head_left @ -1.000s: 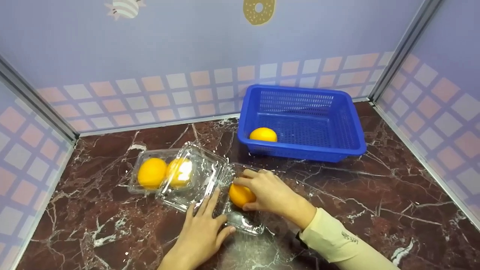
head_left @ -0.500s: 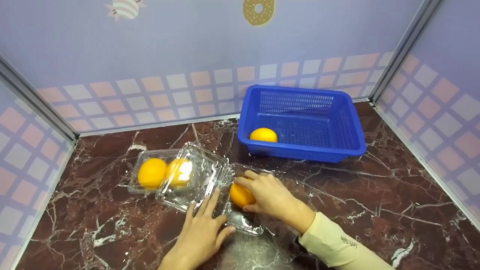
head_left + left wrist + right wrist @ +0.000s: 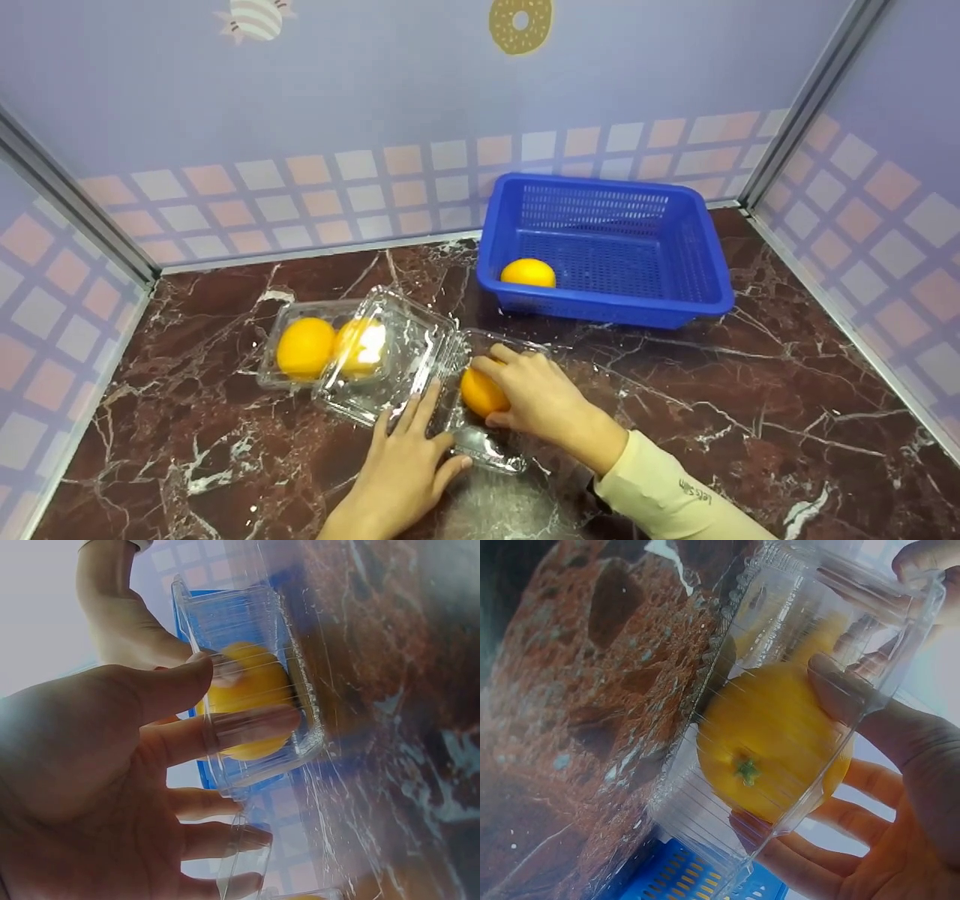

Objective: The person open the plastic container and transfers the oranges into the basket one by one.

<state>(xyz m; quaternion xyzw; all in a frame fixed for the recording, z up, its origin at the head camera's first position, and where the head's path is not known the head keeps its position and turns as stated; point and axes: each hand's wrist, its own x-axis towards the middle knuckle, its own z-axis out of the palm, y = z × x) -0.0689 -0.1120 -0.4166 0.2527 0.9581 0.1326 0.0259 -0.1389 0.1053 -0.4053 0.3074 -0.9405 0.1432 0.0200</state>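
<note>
In the head view my right hand holds an orange inside the near half of an opened clear plastic clamshell box. In the right wrist view, the green stem end of this orange shows through the ribbed wall, with thumb and fingers around the fruit. My left hand has its fingers extended and spread along the near edge at the hinge. Seen from the left wrist, the left index finger reaches into the box beside the orange. The raised lid leans to the left.
Left of the opened box, a second clear box holds two oranges, one partly behind the lid. A blue plastic basket with one orange stands at the back right. Patterned walls enclose the marble countertop.
The orange under my right hand has shifted very slightly to the right within the box. The left hand stays in place, and the head view has tilted a touch.
</note>
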